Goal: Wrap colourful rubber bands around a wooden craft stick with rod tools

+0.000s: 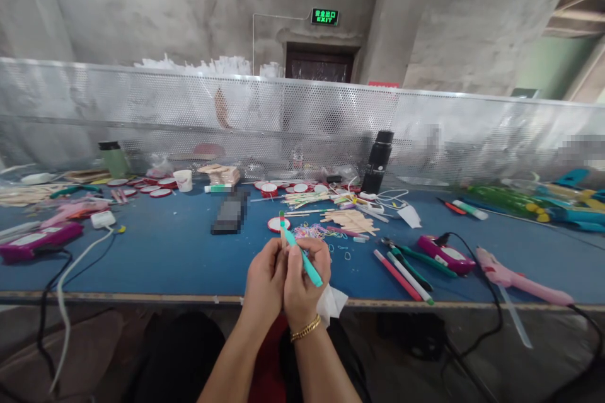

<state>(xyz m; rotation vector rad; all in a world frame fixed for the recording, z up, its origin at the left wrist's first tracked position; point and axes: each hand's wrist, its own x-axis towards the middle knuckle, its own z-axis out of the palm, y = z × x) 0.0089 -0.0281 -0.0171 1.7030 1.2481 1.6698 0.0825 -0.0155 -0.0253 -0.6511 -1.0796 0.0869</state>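
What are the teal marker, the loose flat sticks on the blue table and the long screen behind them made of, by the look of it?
Teal marker: probably plastic; smooth, evenly coloured barrel.
Flat sticks: likely bare wood; pale tan, matt, seemingly unpainted.
Screen: apparently thin metal sheet; silvery grey with a dull sheen and regular punched holes, though coated plastic can't be excluded.

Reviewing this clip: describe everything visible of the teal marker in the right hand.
The marker is slim and teal, seemingly plastic. The right hand grips it above the table, its fingers around the middle. It lies slanted, its blunt end nearer the wearer, its narrower end by the red-and-green top of a stick. Whether the nib touches is too small to tell.
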